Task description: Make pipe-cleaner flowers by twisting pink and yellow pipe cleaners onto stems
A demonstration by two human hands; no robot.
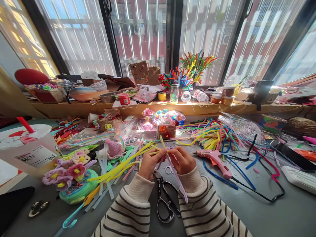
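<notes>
Both hands meet above the table in the middle of the head view. My left hand (153,161) is closed with thumb and finger pinched on a yellow pipe cleaner (162,142) that sticks up at the fingertips. Beside it my right hand (182,160) pinches a lilac pipe cleaner (179,184), whose long end hangs down past the sleeve. The fingertips nearly touch and partly hide where the stems join. Below the hands lie black-handled scissors (165,202). A fan of yellow pipe cleaners (118,166) spreads to the left of my left hand.
A pink glue gun (214,161) with a black cord lies to the right. Clear glue sticks (105,158) and a green pot of fuzzy flowers (79,186) are at left, near a drink cup (29,148). Colourful pipe cleaners (212,140) pile up behind; jars line the sill (145,107).
</notes>
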